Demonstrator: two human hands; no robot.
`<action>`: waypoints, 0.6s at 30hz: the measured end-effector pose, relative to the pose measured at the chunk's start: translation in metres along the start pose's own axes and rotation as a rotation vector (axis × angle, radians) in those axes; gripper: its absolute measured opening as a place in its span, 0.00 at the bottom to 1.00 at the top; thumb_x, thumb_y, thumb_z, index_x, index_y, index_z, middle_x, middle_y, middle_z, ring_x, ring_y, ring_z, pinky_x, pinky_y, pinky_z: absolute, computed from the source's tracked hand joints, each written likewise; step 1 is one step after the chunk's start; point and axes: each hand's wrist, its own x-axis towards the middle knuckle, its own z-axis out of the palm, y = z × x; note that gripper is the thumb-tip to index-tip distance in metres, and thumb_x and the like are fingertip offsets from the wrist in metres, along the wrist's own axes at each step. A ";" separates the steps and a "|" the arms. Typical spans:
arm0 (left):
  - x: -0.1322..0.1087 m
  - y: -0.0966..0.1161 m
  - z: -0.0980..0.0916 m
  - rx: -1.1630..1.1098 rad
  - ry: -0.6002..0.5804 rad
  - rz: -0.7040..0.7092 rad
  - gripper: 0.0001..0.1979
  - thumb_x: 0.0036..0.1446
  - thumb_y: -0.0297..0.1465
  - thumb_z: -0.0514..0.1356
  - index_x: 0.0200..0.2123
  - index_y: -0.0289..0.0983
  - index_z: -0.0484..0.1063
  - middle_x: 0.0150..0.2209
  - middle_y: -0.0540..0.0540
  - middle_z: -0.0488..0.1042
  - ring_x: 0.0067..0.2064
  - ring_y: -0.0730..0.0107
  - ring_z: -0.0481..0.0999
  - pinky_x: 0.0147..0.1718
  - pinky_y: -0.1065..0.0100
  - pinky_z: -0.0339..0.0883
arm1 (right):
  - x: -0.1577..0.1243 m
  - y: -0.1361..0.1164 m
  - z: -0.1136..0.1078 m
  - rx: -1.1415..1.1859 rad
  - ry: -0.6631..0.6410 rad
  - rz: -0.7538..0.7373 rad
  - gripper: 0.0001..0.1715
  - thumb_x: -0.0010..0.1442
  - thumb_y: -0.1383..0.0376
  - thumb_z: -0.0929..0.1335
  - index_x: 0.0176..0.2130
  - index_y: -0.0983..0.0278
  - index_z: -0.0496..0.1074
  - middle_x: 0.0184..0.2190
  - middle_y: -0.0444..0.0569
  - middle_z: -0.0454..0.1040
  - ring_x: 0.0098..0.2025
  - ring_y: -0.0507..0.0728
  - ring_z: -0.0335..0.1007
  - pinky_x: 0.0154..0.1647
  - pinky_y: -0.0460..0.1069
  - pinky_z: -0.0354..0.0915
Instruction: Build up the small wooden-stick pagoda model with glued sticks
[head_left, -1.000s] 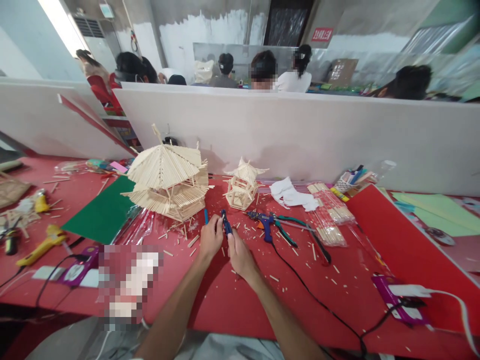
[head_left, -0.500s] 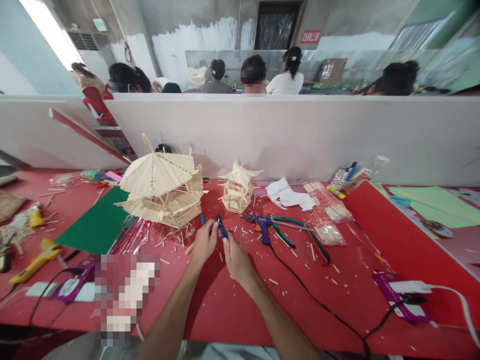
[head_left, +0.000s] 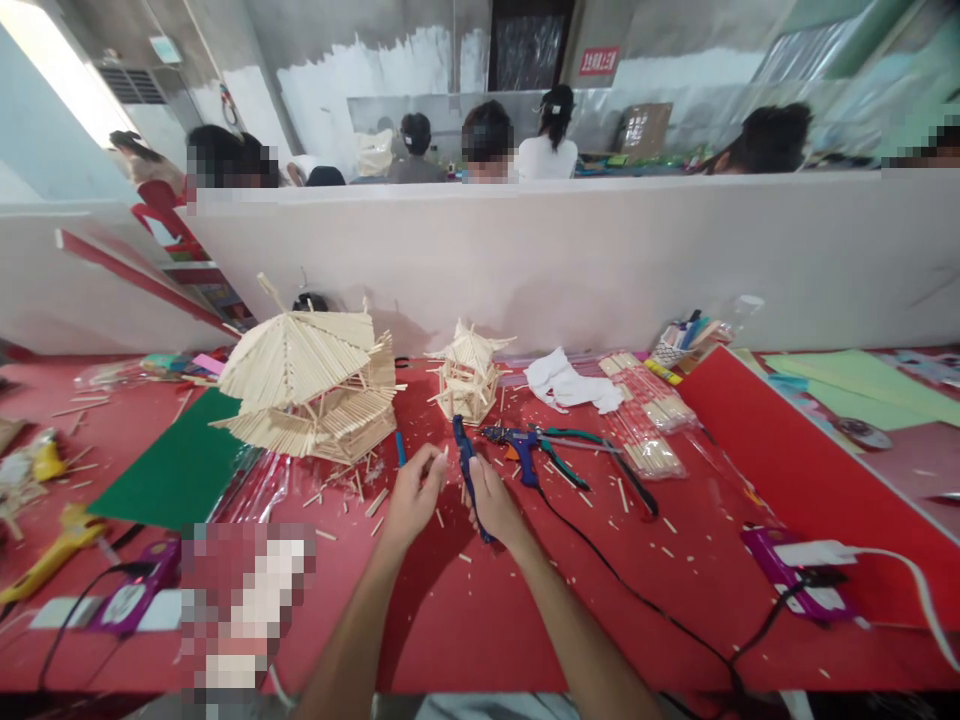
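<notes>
My right hand [head_left: 493,503] grips blue-handled cutting pliers [head_left: 468,464], nose pointing away from me over the red table [head_left: 525,600]. My left hand [head_left: 411,495] is just left of them with fingertips pinched, apparently on a small wooden stick piece that I cannot make out clearly. Behind my hands stand a large stick pagoda model [head_left: 307,385] and a small stick pavilion model [head_left: 466,375]. Short stick offcuts lie scattered around both hands.
A blue glue gun [head_left: 525,448] with a black cord and green-handled pliers [head_left: 574,452] lie right of my hands. Stick bundles [head_left: 649,415], a white cloth [head_left: 566,382], a green sheet [head_left: 176,470], a yellow glue gun [head_left: 52,545] and power strips [head_left: 806,575] surround them. Several people sit behind a white partition [head_left: 600,255].
The pliers in my right hand have lifted and tilted more upright. My left hand has drawn slightly left, apart from the pliers. The camera has tilted a little.
</notes>
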 end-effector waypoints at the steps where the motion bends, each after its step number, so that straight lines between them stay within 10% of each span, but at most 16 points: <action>1: 0.001 -0.002 0.000 -0.026 0.027 0.008 0.17 0.66 0.42 0.50 0.29 0.38 0.62 0.25 0.53 0.63 0.28 0.73 0.62 0.31 0.72 0.59 | -0.001 -0.001 -0.003 0.052 -0.013 0.027 0.32 0.69 0.44 0.50 0.47 0.63 0.66 0.23 0.41 0.66 0.16 0.52 0.62 0.17 0.47 0.62; 18: 0.015 -0.032 -0.010 -0.902 0.168 -0.427 0.18 0.46 0.37 0.72 0.37 0.38 0.71 0.35 0.50 0.78 0.36 0.75 0.77 0.38 0.74 0.70 | -0.008 0.000 -0.011 0.101 -0.147 -0.018 0.27 0.69 0.44 0.54 0.52 0.59 0.64 0.23 0.39 0.66 0.19 0.51 0.65 0.18 0.44 0.64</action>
